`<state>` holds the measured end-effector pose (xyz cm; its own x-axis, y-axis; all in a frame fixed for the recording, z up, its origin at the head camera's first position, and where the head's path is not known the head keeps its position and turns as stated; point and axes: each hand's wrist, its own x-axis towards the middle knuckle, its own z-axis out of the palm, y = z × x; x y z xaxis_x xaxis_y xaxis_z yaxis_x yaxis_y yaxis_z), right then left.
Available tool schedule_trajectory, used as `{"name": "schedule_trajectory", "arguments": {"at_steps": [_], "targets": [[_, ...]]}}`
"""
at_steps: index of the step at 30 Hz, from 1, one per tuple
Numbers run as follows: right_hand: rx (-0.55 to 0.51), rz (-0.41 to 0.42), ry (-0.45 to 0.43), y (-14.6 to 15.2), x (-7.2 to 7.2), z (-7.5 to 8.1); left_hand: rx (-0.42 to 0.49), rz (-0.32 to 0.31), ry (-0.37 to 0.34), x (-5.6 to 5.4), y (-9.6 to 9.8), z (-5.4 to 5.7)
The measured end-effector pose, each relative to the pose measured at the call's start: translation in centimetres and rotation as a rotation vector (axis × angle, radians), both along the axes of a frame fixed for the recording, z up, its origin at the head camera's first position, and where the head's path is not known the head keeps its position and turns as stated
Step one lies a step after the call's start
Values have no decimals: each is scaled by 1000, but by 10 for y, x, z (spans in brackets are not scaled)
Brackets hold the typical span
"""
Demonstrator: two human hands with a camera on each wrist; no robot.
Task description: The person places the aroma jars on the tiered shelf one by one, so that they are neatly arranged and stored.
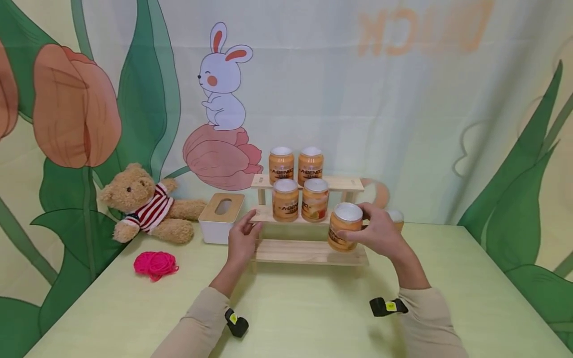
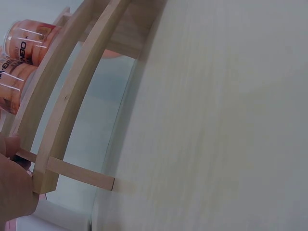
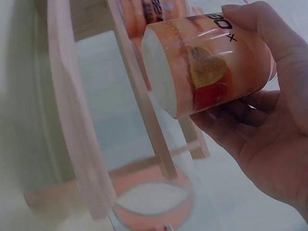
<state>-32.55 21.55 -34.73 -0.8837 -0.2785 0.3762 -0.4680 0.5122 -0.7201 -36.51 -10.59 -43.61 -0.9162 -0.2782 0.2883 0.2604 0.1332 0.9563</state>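
Note:
A three-tier wooden shelf [image 1: 309, 252] stands on the table. My left hand [image 1: 243, 241] grips its left end near the middle tier, and the left wrist view shows the thumb at the shelf's end. With fingers and thumb round it, my right hand [image 1: 382, 231] holds an orange can [image 1: 345, 227] with a silver lid. That can [image 3: 211, 62] is tilted and lifted, its pale bottom showing in the right wrist view. Two matching cans sit on the top tier [image 1: 342, 183], and two more, including the left one [image 1: 285, 201], on the middle tier.
Behind my right hand, another orange can [image 1: 396, 217] is mostly hidden. Left of the shelf are a white tissue box [image 1: 210, 229] with a wooden lid, a teddy bear [image 1: 152, 206] and pink yarn [image 1: 155, 264]. A printed curtain [image 1: 313, 89] hangs behind the table.

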Motion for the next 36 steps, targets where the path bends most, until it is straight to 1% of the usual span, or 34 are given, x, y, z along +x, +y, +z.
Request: {"name": "schedule_trajectory", "arguments": {"at_steps": [3,7,11,14,17,24,30,36], "targets": [[-8,35,1,-16,1,-3,-5,1,8,1,-1,0],[-22,62,21,-34,0,-10,-10,1,9,0,-1,0],[-22,76,39,-50,-1,-18,-4,1,4,-1,-1,0],[-28,81,30,-59,-1,-22,7,-4,-1,0,0,0],[-38,78,19,-64,-2,-27,17,-7,1,0,0,-1],[-104,89,-10,-74,-6,-37,20,-15,15,0,0,0],[-93,67,3,-79,-11,-50,16,-5,8,1,-1,-1],[-94,33,12,-83,-11,-54,23,-21,0,0,0,0]]}}
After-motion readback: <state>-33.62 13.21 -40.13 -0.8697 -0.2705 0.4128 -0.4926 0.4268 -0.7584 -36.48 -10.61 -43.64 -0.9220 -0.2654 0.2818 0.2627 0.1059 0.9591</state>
